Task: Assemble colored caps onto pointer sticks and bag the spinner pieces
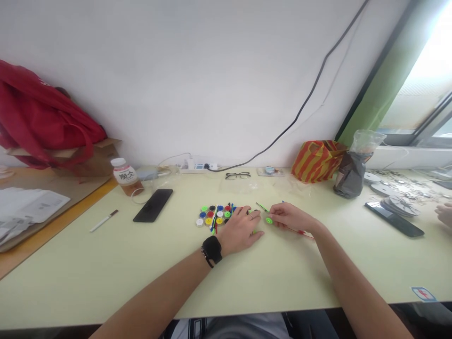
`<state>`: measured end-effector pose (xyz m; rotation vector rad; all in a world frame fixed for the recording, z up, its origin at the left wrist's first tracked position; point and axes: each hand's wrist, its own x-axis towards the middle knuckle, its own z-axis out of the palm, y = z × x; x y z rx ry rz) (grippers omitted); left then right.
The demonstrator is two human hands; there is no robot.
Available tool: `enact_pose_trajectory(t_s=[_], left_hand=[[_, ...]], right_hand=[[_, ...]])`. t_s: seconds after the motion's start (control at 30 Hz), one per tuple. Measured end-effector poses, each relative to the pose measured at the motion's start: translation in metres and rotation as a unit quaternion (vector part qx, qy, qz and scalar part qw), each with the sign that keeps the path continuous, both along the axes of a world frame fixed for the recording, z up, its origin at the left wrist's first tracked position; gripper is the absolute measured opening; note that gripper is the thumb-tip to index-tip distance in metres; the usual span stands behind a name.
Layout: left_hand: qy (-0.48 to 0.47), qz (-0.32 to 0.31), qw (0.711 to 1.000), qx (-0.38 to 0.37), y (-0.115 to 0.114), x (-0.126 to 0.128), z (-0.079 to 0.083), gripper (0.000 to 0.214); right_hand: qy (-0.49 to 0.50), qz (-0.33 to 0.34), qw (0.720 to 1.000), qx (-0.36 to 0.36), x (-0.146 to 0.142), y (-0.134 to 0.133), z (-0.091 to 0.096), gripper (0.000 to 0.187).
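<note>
My left hand [242, 227], with a black watch on the wrist, lies palm down with fingers spread over rows of small coloured discs [210, 214] and covers some of them. Across the discs lie thin coloured arrow-shaped pieces [214, 217]. Just to the right, my right hand [291, 217] is closed, with thumb and forefinger pinched at the end of a thin green-and-black stick [262, 207]. A bright green disc [269, 220] sits by those fingertips. Red thin pieces [300, 232] show beneath the right hand, partly hidden by it.
A phone [153, 205], a drink bottle [126, 176] and a white-and-brown stick [103, 221] are on the left. Glasses [238, 176] and a power strip [199, 167] lie behind. A striped bag [315, 161], another phone [393, 219] and another person's hand [445, 214] are at right.
</note>
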<state>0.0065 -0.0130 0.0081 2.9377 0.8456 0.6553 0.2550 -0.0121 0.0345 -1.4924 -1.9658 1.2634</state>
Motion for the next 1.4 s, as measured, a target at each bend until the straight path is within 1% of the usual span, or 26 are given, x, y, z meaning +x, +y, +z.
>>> enact_pose_trajectory(t_s=[0.13,0.27,0.4,0.47,0.53,0.57,0.7,0.83,0.9,1.0,1.1,1.13,1.2,1.3,1.4], left_hand=[[-0.013,-0.003,1.000,-0.004,0.004,-0.003,0.002,0.029],[-0.023,0.006,1.000,0.001,0.003,-0.002,0.005,0.032],[-0.012,0.033,0.999,0.000,0.002,-0.002,0.004,0.031],[-0.009,0.033,0.999,-0.005,0.002,-0.002,0.003,0.030],[-0.008,0.026,1.000,-0.011,0.002,-0.002,0.003,0.031],[-0.008,0.022,1.000,-0.013,0.002,-0.002,0.003,0.033],[-0.011,0.016,1.000,-0.013,-0.001,-0.002,0.003,0.040],[-0.015,0.009,1.000,-0.007,-0.003,-0.002,0.003,0.040],[-0.014,0.009,1.000,-0.006,-0.003,-0.002,0.002,0.039],[-0.015,0.009,1.000,-0.009,-0.003,-0.002,0.001,0.038],[-0.012,0.008,1.000,-0.009,-0.002,-0.002,0.001,0.038],[-0.011,0.008,1.000,-0.009,-0.002,-0.002,0.001,0.038],[-0.012,0.005,1.000,-0.009,-0.003,-0.002,0.000,0.037],[-0.018,0.004,1.000,-0.009,-0.003,-0.001,0.000,0.036],[-0.025,0.006,1.000,-0.012,-0.002,0.000,-0.001,0.037]], right_hand=[[-0.026,-0.040,0.998,0.032,-0.010,0.003,-0.005,0.037],[-0.032,-0.073,0.991,0.105,-0.017,0.005,-0.012,0.025],[-0.088,-0.092,0.970,0.208,-0.014,0.015,-0.023,0.021],[-0.110,-0.095,0.956,0.257,-0.009,0.019,-0.028,0.021],[-0.119,-0.093,0.946,0.287,-0.005,0.022,-0.032,0.020],[-0.120,-0.087,0.945,0.292,-0.004,0.023,-0.033,0.020],[-0.131,-0.056,0.954,0.265,-0.005,0.020,-0.034,0.028],[-0.140,-0.070,0.958,0.240,-0.008,0.016,-0.032,0.038],[-0.145,-0.064,0.962,0.221,-0.006,0.015,-0.031,0.037],[-0.149,-0.061,0.964,0.213,0.004,0.015,-0.024,0.028],[-0.154,-0.056,0.960,0.226,0.026,0.012,-0.011,0.021],[-0.158,-0.045,0.962,0.218,0.035,0.010,-0.007,0.018],[-0.166,-0.019,0.973,0.160,0.054,0.003,0.000,0.014],[-0.170,0.000,0.983,0.063,0.076,-0.006,0.002,0.018],[-0.132,0.001,0.991,0.017,0.084,-0.009,-0.002,0.017]])
